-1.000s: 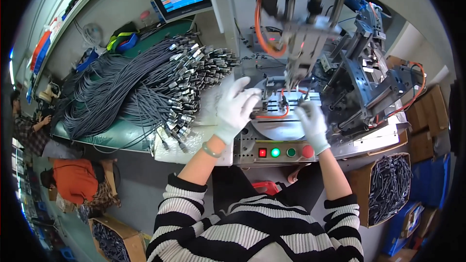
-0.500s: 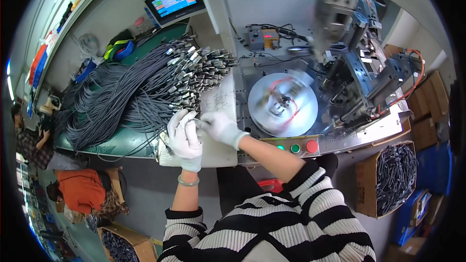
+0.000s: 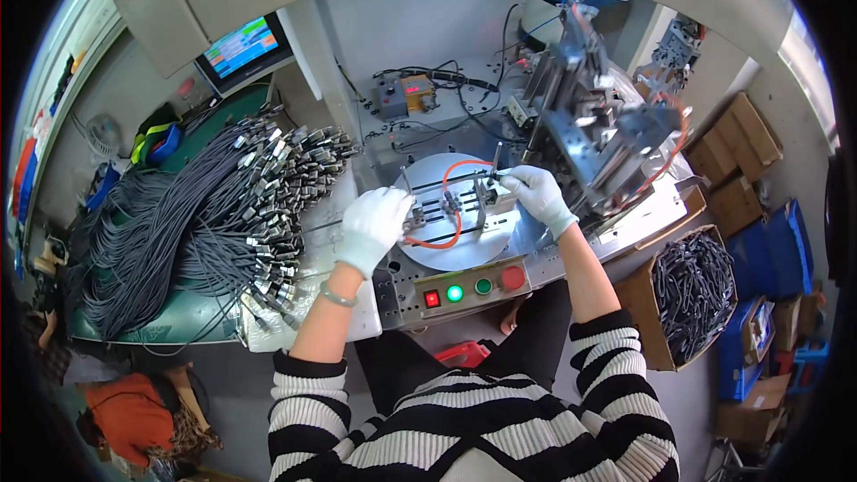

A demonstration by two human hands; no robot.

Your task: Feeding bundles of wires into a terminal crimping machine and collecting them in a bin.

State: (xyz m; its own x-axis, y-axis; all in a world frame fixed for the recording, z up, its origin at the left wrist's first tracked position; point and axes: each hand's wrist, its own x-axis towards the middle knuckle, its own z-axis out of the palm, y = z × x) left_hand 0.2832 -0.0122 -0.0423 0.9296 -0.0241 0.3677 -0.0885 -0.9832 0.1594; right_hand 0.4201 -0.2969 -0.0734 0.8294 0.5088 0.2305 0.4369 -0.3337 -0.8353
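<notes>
A round metal turntable point(image 3: 435, 256) carries a fixture with black rods, metal blocks point(image 3: 493, 199) and red tubing point(image 3: 461, 163). My left hand point(image 3: 373, 225), white-gloved, is closed at the left side of the fixture. A thin dark cable point(image 3: 323, 227) runs out from behind it to the left; its other end is hidden by my fingers. At the fixture's far right end, beside an upright metal post, my gloved right hand point(image 3: 541, 196) has its fingers pinched together. What lies between those fingertips is too small to make out.
Grey cables with metal plugs point(image 3: 299, 161) are heaped on the green table at left. Lit buttons point(image 3: 454, 294) line the machine's front edge. A metal machine arm point(image 3: 585, 125) stands right of the turntable. A carton of black parts point(image 3: 692, 295) sits at lower right.
Both hands have moved right, from the white board beside the cable heap to the turntable. The turntable fixture, blurred before, now shows sharply. The whole view has shifted.
</notes>
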